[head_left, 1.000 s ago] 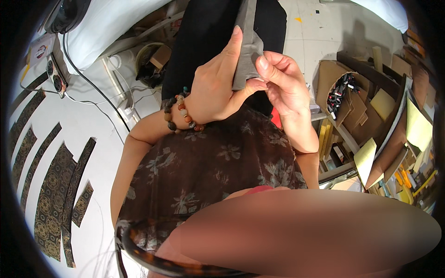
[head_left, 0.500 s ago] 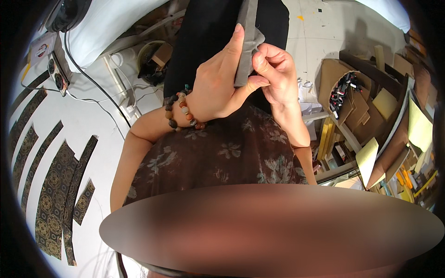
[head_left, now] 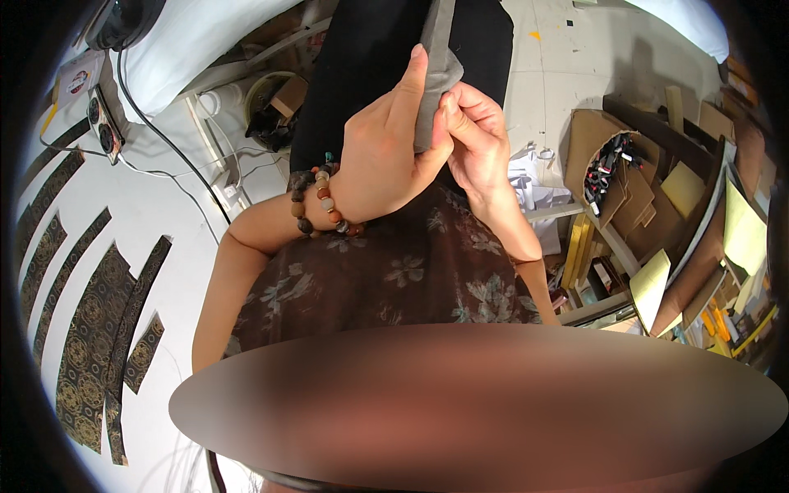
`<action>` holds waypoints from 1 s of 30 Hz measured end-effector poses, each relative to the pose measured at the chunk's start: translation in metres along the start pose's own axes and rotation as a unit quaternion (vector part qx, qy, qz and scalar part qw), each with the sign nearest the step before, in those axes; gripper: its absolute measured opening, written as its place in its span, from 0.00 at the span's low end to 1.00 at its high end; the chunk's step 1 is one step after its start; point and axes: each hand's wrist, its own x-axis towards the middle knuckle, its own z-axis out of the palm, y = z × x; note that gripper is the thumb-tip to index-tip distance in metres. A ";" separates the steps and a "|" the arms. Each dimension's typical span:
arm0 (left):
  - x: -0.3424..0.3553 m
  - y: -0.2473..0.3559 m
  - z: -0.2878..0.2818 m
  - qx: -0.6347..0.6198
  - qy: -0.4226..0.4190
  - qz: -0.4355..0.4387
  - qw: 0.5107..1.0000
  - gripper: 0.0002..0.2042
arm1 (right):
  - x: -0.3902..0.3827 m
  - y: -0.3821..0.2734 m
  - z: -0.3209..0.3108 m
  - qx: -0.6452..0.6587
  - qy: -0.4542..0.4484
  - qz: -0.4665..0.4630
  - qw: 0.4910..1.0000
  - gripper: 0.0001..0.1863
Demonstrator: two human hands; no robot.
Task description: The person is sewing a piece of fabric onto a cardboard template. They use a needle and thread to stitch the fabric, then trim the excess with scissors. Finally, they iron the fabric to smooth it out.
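Observation:
A strip of grey fabric [head_left: 436, 70], folded along its length, runs up from between my hands over my black-trousered lap. My left hand [head_left: 380, 152] is closed on the strip's left side, its index finger lying along the cloth and its thumb near the lower end. Beaded bracelets [head_left: 322, 197] circle that wrist. At the strip's right edge, my right hand [head_left: 477, 140] makes a pinch, thumb and index tips together beside the left thumb tip. What sits between those right fingertips is too small to make out. A loose flap of the grey cloth stands out just above them.
On the white surface at left lie several patterned black-and-gold fabric pieces [head_left: 90, 345]. A black cable [head_left: 152, 123] and a power strip [head_left: 103, 123] are beyond them. Right of me, a box of markers [head_left: 608, 168], cardboard [head_left: 633, 193] and yellow sheets [head_left: 653, 287] crowd a shelf.
My right hand has moved slightly left and its thumb and index tips have come up against my left thumb. The left hand keeps its grip on the grey strip.

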 end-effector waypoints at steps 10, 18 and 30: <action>0.000 0.000 0.002 -0.018 0.022 0.004 1.000 0.27 | 0.012 0.008 -0.004 -0.028 0.071 -0.040 0.996 0.16; 0.000 0.003 -0.005 0.011 -0.032 -0.021 0.999 0.31 | 0.021 -0.004 -0.004 -0.026 0.019 -0.042 0.999 0.09; 0.005 0.006 0.015 -0.028 0.073 -0.045 0.996 0.24 | 0.022 0.009 -0.006 -0.011 0.034 -0.094 0.995 0.10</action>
